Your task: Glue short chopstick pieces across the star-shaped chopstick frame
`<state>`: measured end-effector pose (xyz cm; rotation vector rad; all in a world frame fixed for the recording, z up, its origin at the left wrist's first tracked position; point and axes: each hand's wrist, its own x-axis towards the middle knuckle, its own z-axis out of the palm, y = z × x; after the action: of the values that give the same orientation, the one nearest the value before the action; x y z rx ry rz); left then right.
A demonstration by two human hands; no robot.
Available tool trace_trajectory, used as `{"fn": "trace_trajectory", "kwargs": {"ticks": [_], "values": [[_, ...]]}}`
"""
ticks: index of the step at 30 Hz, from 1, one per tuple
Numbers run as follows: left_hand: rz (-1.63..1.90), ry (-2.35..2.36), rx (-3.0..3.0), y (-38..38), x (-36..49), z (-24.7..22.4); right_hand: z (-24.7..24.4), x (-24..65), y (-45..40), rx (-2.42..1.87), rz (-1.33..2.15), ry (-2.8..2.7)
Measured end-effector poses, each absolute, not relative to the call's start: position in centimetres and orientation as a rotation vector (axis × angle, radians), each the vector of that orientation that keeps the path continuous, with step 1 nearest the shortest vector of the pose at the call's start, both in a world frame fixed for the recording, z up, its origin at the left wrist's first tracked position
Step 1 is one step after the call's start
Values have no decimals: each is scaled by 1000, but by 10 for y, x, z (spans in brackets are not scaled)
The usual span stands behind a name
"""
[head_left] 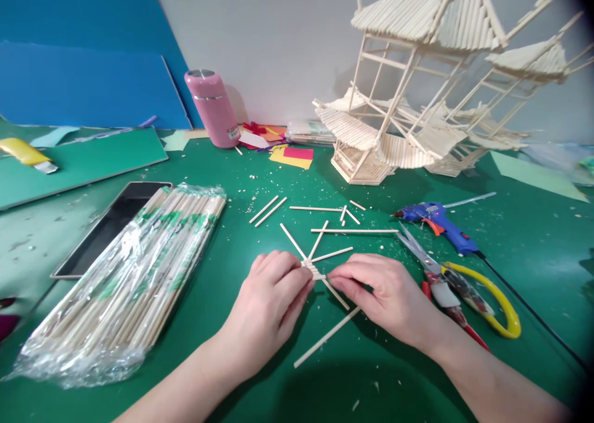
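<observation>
A small frame of thin wooden sticks (pixel 315 271) lies in the middle, with several sticks fanning out from short slats laid side by side. My left hand (pixel 273 296) is closed on its left edge, thumb and forefinger pressed together. On the other side, my right hand (pixel 387 290) is closed in a pinch at the slats' right end; whatever is between its fingertips is hidden. One longer stick (pixel 325 339) runs from below the frame up to beneath my right hand. Beyond the frame, a loose long stick (pixel 355 230) and shorter cut sticks (pixel 270 212) lie on the green tabletop (pixel 260 386).
Right of my hands are a blue glue gun (pixel 436 219) with a trailing cord, scissors (pixel 420 250) and yellow-handled cutters (pixel 503 305). Bagged chopsticks (pixel 134 274) overlap a dark tablet (pixel 106 225) at left. Behind stand a pink flask (pixel 213 111) and a stick-built pavilion model (pixel 399 101).
</observation>
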<state>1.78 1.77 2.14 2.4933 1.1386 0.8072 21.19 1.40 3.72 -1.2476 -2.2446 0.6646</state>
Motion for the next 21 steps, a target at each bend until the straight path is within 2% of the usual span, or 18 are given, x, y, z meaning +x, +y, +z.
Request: {"fn": "trace_trajectory", "kwargs": {"ticks": [4, 10, 14, 21], "values": [[706, 1057, 2544, 17, 18, 20, 46, 241, 22, -1458, 448, -2013], [397, 762, 2673, 8, 22, 17, 36, 337, 37, -2126, -96, -1584], [252, 744, 2723, 3, 26, 19, 13, 380, 40, -2348, -87, -1549], [223, 839, 2801, 2, 26, 20, -1, 392, 49, -2425, 39, -1591]]}}
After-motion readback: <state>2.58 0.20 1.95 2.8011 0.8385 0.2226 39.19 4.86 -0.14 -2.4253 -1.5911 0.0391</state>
